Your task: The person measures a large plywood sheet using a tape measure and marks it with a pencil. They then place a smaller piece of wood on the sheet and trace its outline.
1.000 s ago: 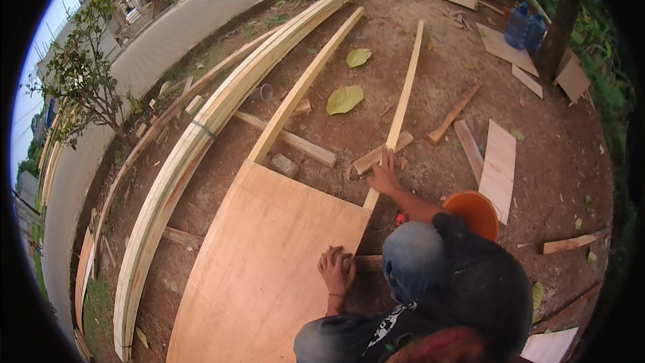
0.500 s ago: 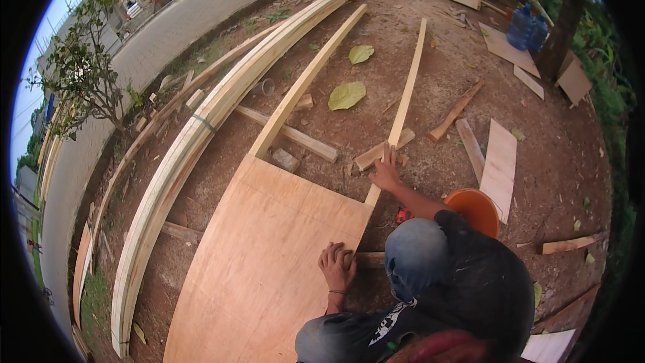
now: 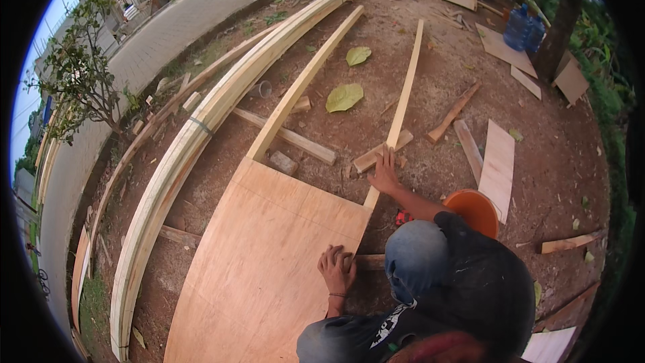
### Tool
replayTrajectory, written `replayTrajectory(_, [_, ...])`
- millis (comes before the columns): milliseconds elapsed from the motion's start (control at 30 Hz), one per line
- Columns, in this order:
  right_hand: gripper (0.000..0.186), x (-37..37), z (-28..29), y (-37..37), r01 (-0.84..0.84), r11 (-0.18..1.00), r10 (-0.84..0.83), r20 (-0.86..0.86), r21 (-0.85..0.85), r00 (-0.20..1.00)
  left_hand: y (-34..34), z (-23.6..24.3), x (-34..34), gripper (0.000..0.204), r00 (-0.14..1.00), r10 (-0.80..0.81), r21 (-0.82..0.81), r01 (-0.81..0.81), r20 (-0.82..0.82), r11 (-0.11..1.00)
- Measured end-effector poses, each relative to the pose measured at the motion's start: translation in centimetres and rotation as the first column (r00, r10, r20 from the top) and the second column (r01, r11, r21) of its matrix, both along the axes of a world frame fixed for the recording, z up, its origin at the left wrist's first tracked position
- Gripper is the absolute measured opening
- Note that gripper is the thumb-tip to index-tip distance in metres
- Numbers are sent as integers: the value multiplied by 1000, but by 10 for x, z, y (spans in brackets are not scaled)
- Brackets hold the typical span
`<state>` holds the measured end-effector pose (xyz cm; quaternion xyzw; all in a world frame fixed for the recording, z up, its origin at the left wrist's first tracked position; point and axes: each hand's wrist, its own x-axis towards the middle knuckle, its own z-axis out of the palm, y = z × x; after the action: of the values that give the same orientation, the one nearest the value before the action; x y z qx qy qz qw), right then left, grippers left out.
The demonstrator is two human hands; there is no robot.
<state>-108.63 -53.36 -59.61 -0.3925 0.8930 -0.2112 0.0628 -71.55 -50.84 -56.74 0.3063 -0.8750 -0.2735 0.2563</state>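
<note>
A large light-brown plywood sheet (image 3: pixel 248 262) lies before me, over two long battens that stick out past its far edge. My left hand (image 3: pixel 337 272) rests on the sheet near its right edge, fingers apart and slightly bent. My right hand (image 3: pixel 384 171) is farther forward, closed over the right batten (image 3: pixel 406 94) just beyond the sheet's corner; part of the grip is hidden. The left batten (image 3: pixel 306 84) runs out from the sheet's far left corner. A short wood block (image 3: pixel 368 158) lies crosswise under the right batten, beside my right hand.
A strapped bundle of long timber (image 3: pixel 195 131) lies to the left. An orange bucket (image 3: pixel 476 210) stands by my right arm, a red-and-black object (image 3: pixel 403 218) near my knee. Boards (image 3: pixel 497 168) and offcuts lie to the right; blue water bottles (image 3: pixel 521 30) stand by a tree trunk (image 3: pixel 561 30).
The view has shifted very slightly. Both hands keep their places on the plywood sheet and the right batten.
</note>
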Motion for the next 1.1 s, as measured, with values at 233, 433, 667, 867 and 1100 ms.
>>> replayTrajectory(233, [97,-1,-10,2,19,996,-23,-52,-90,998,2,2,-5,24,1000,10,3,-10,-26,1000])
replayTrajectory(433, [96,3,-2,3,27,997,-29,-18,-78,999,1,4,-4,22,1000,14,-4,-14,-26,1000])
replayTrajectory(667, [91,8,5,0,18,998,-19,-9,-62,1000,-3,6,1,22,1000,11,-2,-11,-2,1000])
replayTrajectory(867, [88,0,-7,5,-51,993,46,-49,-109,998,-21,18,4,29,993,-115,22,114,32,993])
replayTrajectory(1100, [87,-10,38,2,-130,985,103,220,110,970,-35,29,38,89,685,-489,92,529,540,844])
